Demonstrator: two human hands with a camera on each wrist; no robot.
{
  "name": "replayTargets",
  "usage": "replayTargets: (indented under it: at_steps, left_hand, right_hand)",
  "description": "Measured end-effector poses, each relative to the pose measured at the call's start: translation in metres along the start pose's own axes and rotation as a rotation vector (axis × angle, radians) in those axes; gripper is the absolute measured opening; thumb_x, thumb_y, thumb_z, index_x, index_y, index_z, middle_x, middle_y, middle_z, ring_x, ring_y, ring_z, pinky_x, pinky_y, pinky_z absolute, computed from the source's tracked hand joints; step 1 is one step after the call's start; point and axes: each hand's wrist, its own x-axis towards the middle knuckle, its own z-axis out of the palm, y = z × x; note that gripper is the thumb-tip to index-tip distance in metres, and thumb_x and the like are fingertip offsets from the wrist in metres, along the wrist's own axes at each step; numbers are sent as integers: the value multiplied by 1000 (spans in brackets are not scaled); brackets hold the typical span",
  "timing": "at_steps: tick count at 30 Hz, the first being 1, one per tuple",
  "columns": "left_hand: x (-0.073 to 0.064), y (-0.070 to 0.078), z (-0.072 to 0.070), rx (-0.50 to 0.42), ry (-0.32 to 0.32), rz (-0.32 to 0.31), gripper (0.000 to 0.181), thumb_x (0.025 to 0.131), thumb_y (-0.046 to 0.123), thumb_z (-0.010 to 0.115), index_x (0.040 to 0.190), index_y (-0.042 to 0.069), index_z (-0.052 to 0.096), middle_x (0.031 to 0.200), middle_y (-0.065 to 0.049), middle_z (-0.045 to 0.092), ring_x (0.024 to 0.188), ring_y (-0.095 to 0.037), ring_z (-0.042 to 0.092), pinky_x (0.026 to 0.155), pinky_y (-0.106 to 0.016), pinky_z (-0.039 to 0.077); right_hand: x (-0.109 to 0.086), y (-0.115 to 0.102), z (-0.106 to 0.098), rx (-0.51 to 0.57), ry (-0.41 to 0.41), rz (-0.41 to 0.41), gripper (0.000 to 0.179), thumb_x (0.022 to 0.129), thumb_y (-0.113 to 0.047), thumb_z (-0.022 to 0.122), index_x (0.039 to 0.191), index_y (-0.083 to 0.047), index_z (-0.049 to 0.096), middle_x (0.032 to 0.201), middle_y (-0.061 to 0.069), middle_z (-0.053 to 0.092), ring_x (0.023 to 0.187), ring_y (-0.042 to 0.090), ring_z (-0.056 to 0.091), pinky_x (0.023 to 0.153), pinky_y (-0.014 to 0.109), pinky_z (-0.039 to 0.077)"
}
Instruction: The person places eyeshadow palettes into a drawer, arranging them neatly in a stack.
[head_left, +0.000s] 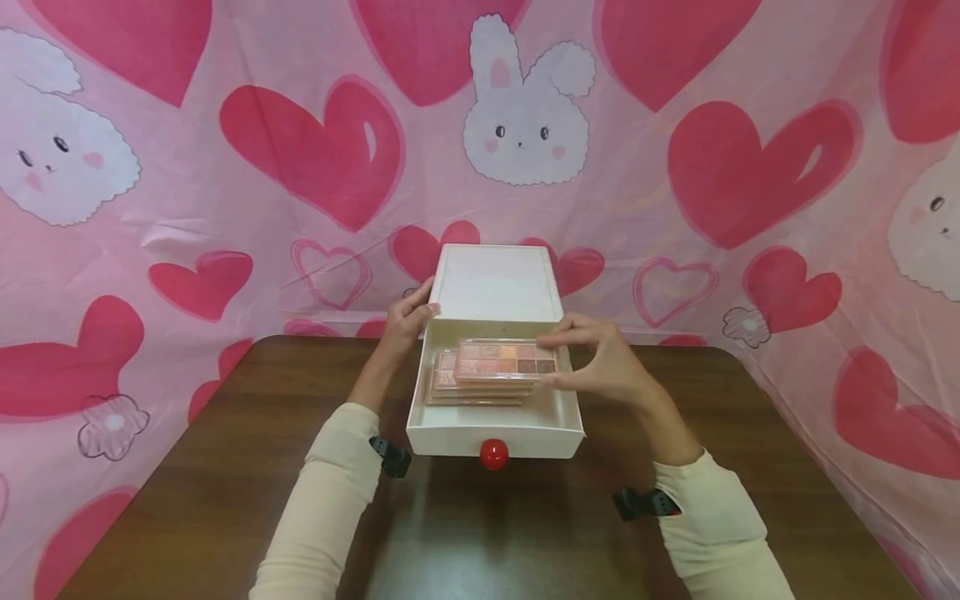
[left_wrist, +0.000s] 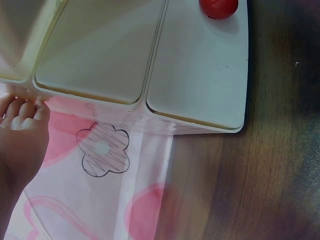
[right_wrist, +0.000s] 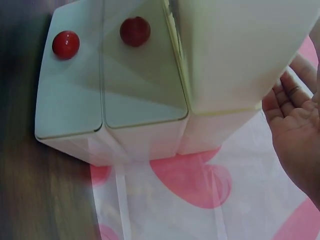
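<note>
A white drawer unit stands on the table with its top drawer pulled out. Inside the drawer lies a stack of eyeshadow palettes. The uppermost eyeshadow palette, with a clear lid over several pans, sits shifted to the right over the others. My right hand pinches its right end between thumb and forefinger. On the unit's left side, my left hand holds the casing, thumb at the top front edge. The right wrist view shows my other right fingers beside the drawer's outer wall.
A round red knob sticks out from the drawer front. Below are two closed drawers, the middle drawer and the bottom drawer. The brown wooden table ends at a pink cloth with hearts and rabbits behind the unit.
</note>
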Motion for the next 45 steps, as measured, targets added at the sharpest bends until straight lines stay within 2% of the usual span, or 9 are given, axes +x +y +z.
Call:
replayTargets:
  at_steps: [5,12,14,18,23,29,36,45]
  left_hand:
    - [0,0,0,13,1,3,66,91,12,52,155,2,37,163,-19,36,90,4,63,77,-15,56]
    - [-1,0,0,23,5,16,66,92,13,53,155,2,38,163,-17,36,97,5,61,80,-13,54]
    - [-1,0,0,22,6,13,66,91,13,53,155,2,38,163,-18,36,95,5,61,79,-13,54]
    - [-1,0,0,19,5,2,67,91,13,53,155,2,37,163,-20,36,88,4,63,74,-14,55]
    - [-1,0,0,13,-6,3,66,93,12,51,156,2,36,163,-20,35,90,5,62,77,-13,55]
    - [-2,1,0,11,3,4,65,93,11,51,156,3,36,163,-20,36,91,4,62,78,-13,55]
    - [-2,0,0,6,12,-6,64,93,11,52,155,2,37,163,-21,36,88,4,63,77,-14,55]
    - [-2,0,-1,25,9,-8,66,93,14,52,156,5,37,161,-22,39,81,4,63,72,-14,55]
  right_hand:
    - [5,-2,7,12,-11,-7,45,66,-3,89,110,-3,79,99,10,70,97,12,59,90,25,47]
    - [10,-5,14,-9,-23,-14,44,67,-6,90,110,-4,80,98,10,71,96,13,57,84,29,46]
    - [11,-6,16,-21,-32,-7,44,68,-8,90,111,-5,80,98,9,71,96,14,57,84,32,45]
    - [12,-8,18,-47,-53,25,46,68,-11,91,112,-7,79,100,7,71,98,16,57,87,37,46]
    - [14,-11,19,-77,-85,59,49,69,-15,93,115,-7,78,103,5,70,100,18,58,92,46,48]
    - [14,-14,18,-125,-122,73,51,72,-16,91,119,-6,76,108,5,70,104,19,58,97,44,47]
    - [15,-16,18,-190,-149,60,55,71,-19,92,122,-5,75,116,7,72,110,22,61,102,47,50]
    - [13,-18,18,-283,-146,19,56,69,-22,94,119,-4,76,115,8,73,111,24,63,100,49,52]
